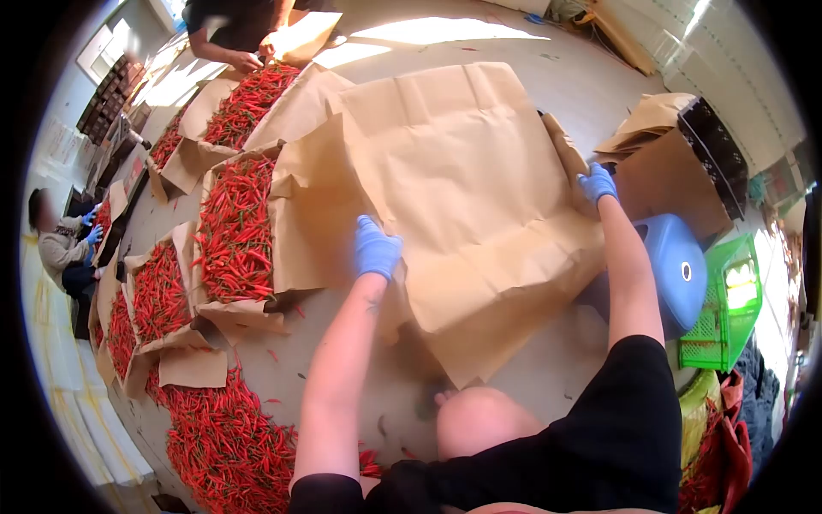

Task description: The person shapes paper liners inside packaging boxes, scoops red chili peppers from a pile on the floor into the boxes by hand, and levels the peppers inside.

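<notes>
Spreading a large brown paper sheet [471, 171] at the centre of the frame seems to be the step in hand. The blue-gloved left hand [377, 248] is closed on the sheet's left edge, and the right hand [597, 183], gloved likewise, grips the folded right edge. What lies under the sheet is hidden. At centre left, red chili peppers [235, 227] fill a paper-lined container [244, 319]; a loose chili heap [227, 441] lies at lower left. The next move, I judge, calls for even tension on both edges, so that the creases flatten without tearing.
</notes>
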The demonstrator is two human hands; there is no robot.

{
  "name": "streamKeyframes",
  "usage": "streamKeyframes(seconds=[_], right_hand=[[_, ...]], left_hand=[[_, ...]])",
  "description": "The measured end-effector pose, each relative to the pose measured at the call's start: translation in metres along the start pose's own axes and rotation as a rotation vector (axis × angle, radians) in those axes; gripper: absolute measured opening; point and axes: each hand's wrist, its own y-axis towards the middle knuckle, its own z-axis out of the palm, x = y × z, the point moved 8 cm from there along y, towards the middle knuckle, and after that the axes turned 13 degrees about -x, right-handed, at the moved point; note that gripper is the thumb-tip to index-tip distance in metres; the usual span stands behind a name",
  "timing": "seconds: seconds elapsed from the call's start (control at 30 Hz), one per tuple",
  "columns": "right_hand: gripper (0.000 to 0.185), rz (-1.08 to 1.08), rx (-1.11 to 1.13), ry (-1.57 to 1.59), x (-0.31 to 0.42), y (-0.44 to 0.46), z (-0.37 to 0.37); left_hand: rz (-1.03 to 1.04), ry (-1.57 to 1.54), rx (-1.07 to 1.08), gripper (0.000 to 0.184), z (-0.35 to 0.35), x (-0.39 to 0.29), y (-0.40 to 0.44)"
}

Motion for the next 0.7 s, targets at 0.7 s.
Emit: streamKeyframes(seconds=[0.7], right_hand=[[0.052, -0.661, 0.228, 0.998, 0.259, -0.028, -0.289]], left_hand=[[0.088, -1.116, -0.39, 0.039, -0.447, 0.063, -0.13]])
